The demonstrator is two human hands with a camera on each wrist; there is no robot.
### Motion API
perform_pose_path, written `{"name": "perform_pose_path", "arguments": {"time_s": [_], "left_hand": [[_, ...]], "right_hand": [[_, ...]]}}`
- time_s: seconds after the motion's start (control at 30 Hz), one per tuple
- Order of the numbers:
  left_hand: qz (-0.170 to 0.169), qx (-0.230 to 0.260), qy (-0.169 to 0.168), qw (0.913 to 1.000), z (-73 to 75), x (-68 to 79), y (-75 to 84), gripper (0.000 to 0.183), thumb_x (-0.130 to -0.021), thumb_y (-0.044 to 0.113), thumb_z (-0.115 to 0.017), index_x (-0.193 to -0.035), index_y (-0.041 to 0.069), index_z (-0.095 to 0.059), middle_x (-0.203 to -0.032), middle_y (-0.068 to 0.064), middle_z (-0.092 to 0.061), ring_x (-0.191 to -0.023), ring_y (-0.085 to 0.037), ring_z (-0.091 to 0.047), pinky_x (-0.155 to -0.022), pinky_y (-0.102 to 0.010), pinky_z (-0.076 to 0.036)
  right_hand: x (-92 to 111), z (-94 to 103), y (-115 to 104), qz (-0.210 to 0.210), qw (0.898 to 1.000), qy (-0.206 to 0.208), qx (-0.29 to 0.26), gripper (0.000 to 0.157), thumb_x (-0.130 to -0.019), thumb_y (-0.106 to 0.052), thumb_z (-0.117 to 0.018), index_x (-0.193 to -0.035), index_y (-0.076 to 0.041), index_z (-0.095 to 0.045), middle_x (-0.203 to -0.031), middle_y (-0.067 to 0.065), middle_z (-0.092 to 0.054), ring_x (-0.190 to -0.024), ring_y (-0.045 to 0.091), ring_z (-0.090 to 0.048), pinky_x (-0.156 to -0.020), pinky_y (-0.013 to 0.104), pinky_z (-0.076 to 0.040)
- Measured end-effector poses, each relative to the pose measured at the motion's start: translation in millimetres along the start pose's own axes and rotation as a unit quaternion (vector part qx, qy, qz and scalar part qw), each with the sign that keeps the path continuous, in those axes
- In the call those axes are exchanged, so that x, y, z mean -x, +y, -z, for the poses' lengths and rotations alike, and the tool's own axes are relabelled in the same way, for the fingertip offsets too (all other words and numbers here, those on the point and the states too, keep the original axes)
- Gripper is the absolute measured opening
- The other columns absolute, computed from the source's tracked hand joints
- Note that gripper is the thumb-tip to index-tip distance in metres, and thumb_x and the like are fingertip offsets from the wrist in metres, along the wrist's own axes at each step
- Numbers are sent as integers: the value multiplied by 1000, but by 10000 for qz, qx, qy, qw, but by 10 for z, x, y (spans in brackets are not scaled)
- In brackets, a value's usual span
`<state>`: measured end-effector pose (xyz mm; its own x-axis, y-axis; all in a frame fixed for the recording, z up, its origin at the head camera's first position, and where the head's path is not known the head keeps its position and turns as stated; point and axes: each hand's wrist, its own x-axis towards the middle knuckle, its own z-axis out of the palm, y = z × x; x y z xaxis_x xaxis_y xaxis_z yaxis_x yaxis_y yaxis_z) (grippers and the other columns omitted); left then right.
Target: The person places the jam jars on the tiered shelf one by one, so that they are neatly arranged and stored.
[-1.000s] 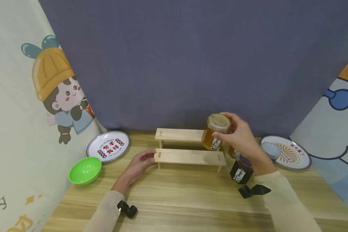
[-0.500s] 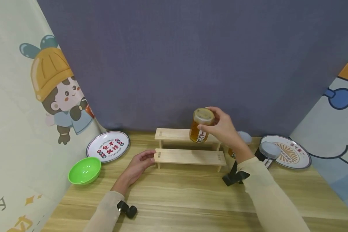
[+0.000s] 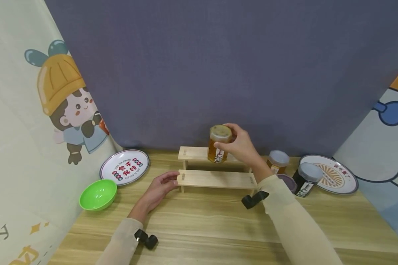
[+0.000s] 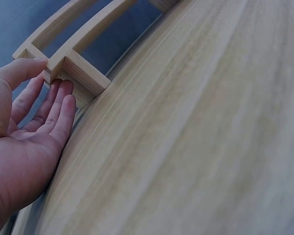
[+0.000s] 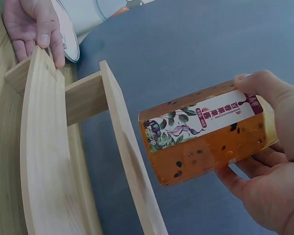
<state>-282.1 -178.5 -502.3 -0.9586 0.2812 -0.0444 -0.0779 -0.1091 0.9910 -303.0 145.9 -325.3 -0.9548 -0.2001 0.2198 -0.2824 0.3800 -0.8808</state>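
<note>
Your left hand (image 3: 156, 189) pinches the front left end of the wooden rack (image 3: 217, 179) between thumb and fingers, with the green bowl (image 3: 98, 195) off to its left on the desk (image 3: 199, 228). Near your right sleeve (image 3: 292, 209) stand a purple-lidded jar (image 3: 288, 182) and a black jar (image 3: 305, 182). Farther back, your right hand (image 3: 241, 145) grips the amber jar (image 3: 218, 145), lid up, just above the rack's upper step (image 3: 193, 152), before the blue-grey backdrop (image 3: 199, 73).
</note>
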Motion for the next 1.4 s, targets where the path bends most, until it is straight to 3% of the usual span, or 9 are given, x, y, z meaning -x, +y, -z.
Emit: {"name": "perform_pose_path", "arguments": {"time_s": [0.47,1.4], "left_hand": [[-3,6,-24,10000,-6,-5,-8,49,-100,3,-62,-146,-5,-49,-133,-10,-58,-119,-13,-60,-105,-29,-57],[20,1,2,10000,15,-5,-16,49,-100,3,-63,-146,-5,-49,-133,-9,-58,-120,-13,-59,-104,-27,-56]], "right_hand": [[-179,-264,49,-158,9999,8,-8,84,-84,-29,-86,-154,-14,-41,-137,11,-59,-121,30,-62,-95,45,-60],[-381,-521,-7,-273,9993,134,195,86,-85,-34,-85,-155,-16,-40,-139,12,-57,-125,31,-60,-100,51,-58]]}}
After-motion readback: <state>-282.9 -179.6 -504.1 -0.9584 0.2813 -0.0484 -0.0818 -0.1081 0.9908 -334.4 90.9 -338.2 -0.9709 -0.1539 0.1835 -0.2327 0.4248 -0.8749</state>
